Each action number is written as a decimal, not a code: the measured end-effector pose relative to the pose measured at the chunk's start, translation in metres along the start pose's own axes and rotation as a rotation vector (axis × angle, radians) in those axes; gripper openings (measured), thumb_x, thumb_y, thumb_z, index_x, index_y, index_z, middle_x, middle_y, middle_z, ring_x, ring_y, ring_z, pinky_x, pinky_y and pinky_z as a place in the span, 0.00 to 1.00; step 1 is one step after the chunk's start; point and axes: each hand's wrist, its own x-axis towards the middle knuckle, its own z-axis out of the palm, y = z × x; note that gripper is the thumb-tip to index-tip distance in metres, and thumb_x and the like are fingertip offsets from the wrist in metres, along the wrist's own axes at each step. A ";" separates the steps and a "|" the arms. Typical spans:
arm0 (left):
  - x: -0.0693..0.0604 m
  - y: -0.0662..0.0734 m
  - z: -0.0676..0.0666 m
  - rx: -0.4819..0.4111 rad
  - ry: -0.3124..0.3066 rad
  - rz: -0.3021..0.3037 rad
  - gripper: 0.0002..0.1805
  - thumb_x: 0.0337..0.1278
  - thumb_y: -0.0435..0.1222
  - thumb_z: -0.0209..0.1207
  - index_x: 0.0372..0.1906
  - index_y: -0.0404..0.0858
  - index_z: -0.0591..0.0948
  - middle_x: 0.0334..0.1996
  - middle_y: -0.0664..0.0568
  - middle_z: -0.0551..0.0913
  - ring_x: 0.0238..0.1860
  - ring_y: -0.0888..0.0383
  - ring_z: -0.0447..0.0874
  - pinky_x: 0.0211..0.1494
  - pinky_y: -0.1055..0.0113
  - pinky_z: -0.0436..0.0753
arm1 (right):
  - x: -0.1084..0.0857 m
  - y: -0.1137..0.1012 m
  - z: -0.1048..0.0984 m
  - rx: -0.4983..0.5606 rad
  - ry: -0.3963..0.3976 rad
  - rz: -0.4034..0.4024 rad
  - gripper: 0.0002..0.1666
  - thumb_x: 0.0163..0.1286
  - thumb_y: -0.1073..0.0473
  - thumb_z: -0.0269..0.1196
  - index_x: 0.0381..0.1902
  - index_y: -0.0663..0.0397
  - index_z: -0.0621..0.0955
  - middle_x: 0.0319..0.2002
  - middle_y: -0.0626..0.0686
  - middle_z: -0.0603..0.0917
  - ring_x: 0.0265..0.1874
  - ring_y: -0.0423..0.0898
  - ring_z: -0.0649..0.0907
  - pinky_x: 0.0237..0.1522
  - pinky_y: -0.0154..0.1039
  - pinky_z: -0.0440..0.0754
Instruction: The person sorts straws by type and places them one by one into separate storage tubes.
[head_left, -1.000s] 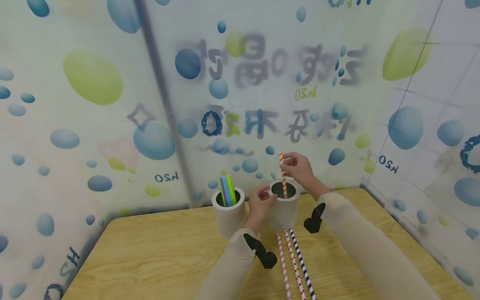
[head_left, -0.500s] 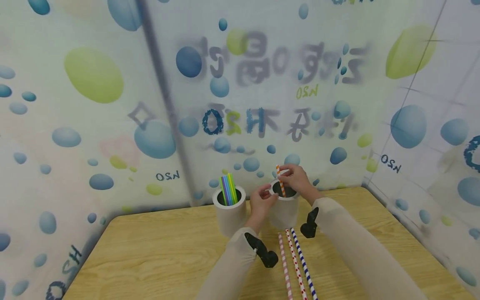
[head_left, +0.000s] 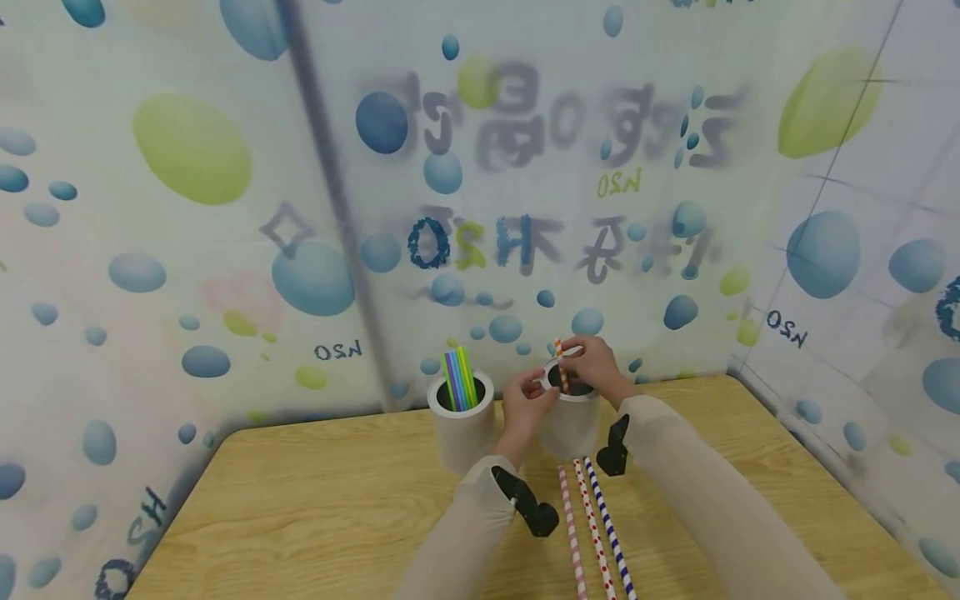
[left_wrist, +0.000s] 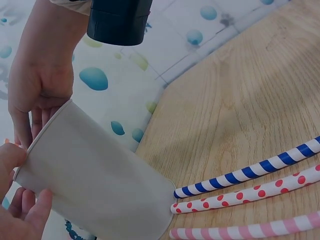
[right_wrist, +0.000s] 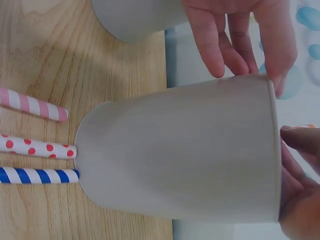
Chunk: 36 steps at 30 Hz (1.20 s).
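The right hand (head_left: 597,368) pinches an orange-and-white striped straw (head_left: 562,369), whose lower part stands inside the right white cup (head_left: 570,427). The left hand (head_left: 523,410) grips that cup's rim at its left side, thumb and fingers around the edge, as the right wrist view also shows. In front of the cup lie three paper straws side by side: a pink-striped one (head_left: 572,533), a red-dotted one (head_left: 595,533) and a blue-striped one (head_left: 611,533). In the left wrist view the blue-striped straw (left_wrist: 250,172) and its neighbours end close to the cup's base (left_wrist: 100,175).
A second white cup (head_left: 462,437) stands to the left, holding several plain coloured straws (head_left: 460,379). Both cups are on a wooden table (head_left: 315,508), near its back edge. Behind it hangs a patterned curtain (head_left: 187,292).
The right hand has moved down and slightly left with the striped straw, which now sits lower in the right cup. The left hand has kept its hold on the rim.
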 end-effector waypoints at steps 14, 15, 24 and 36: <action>0.011 -0.015 0.001 -0.005 -0.010 0.055 0.19 0.46 0.32 0.66 0.48 0.35 0.80 0.36 0.46 0.77 0.38 0.54 0.78 0.42 0.64 0.80 | 0.002 -0.001 0.004 -0.042 0.031 0.005 0.18 0.58 0.65 0.63 0.46 0.66 0.78 0.39 0.64 0.82 0.33 0.53 0.82 0.27 0.41 0.82; 0.012 -0.016 0.001 -0.009 -0.012 0.070 0.19 0.45 0.33 0.66 0.47 0.35 0.80 0.35 0.46 0.77 0.38 0.54 0.78 0.40 0.65 0.80 | 0.002 -0.001 0.003 -0.038 0.030 0.009 0.18 0.58 0.65 0.63 0.46 0.66 0.78 0.39 0.63 0.82 0.33 0.53 0.82 0.26 0.41 0.82; 0.001 0.001 0.001 0.004 0.024 0.006 0.20 0.45 0.27 0.65 0.48 0.31 0.79 0.37 0.43 0.77 0.39 0.53 0.78 0.42 0.65 0.80 | -0.003 -0.009 -0.009 0.038 0.010 0.034 0.23 0.56 0.66 0.61 0.51 0.67 0.75 0.41 0.66 0.81 0.35 0.56 0.82 0.24 0.42 0.82; 0.000 0.001 0.002 0.008 0.022 0.005 0.21 0.46 0.27 0.63 0.49 0.29 0.78 0.37 0.42 0.76 0.37 0.55 0.77 0.41 0.66 0.79 | -0.020 -0.005 -0.039 0.086 -0.099 0.004 0.23 0.62 0.64 0.59 0.54 0.69 0.72 0.45 0.68 0.78 0.42 0.60 0.79 0.31 0.47 0.82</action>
